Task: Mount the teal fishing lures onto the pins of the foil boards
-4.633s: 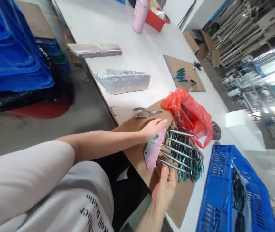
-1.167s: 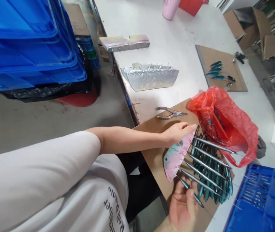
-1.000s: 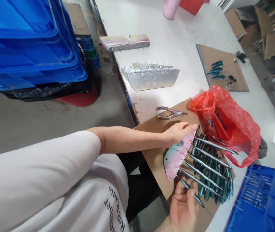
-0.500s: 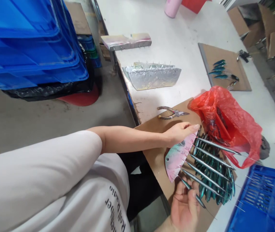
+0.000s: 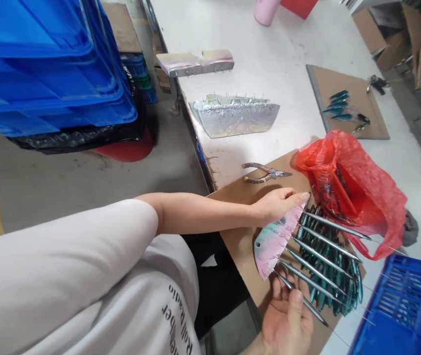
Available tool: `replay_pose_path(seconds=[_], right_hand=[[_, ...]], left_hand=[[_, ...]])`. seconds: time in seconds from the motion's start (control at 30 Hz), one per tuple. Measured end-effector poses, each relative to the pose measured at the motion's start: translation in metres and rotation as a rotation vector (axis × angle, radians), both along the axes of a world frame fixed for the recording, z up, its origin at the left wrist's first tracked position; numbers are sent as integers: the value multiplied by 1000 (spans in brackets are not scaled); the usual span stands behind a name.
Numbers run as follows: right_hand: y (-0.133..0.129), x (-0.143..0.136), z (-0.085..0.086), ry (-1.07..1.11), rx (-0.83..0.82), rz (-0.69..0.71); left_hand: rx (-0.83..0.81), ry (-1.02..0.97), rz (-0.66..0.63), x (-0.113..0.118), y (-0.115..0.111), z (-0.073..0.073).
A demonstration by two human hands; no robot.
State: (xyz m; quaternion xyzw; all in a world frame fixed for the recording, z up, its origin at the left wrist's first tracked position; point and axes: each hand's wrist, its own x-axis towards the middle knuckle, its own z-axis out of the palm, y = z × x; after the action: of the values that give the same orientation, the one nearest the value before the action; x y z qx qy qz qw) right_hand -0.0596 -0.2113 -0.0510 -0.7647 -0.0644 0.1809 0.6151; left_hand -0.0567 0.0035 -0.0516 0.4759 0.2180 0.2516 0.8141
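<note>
My left hand [image 5: 275, 204] grips the upper end of a half-round pink and green holder [image 5: 277, 236], thumb on top. Several slender silver-green fishing lures [image 5: 321, 260] stick out from its straight edge on wires, side by side. At the holder's lower end, my right hand [image 5: 288, 315], palm up, has its thumb and fingers around the lowest lure [image 5: 312, 309]. Beneath the row lies a heap of glossy dark green lures [image 5: 353, 296] on a cardboard sheet [image 5: 238, 251].
Pliers [image 5: 265, 173] lie on the cardboard near a red plastic bag [image 5: 371, 197]. A blue crate [image 5: 399, 296] stands at lower right. Silver holders [image 5: 238, 118] rest on the white table [image 5: 292, 49]. A brown board [image 5: 351, 98] bears several lures. Stacked blue bins [image 5: 48, 74] are at left.
The lowest lure now slants further out to the lower right, more of it showing past my right thumb. My left hand still grips the holder; the view has shifted slightly.
</note>
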Motion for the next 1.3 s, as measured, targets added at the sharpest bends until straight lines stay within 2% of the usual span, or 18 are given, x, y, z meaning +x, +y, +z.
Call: replay_pose_path(seconds=[0.1,0.23,1.13,1.3], right_hand=[[7,-2,5,28,56,-131],[16,-4,9,27,82,-171],[23,-15,3,-44,122,-225],[22,-16,3,20,139,-254]], left_hand=[[1,5,-9,0,0,0],[18,25,-8,0,0,0],[125,78,15,1,-2,-2],[112,79,25,0,0,0]])
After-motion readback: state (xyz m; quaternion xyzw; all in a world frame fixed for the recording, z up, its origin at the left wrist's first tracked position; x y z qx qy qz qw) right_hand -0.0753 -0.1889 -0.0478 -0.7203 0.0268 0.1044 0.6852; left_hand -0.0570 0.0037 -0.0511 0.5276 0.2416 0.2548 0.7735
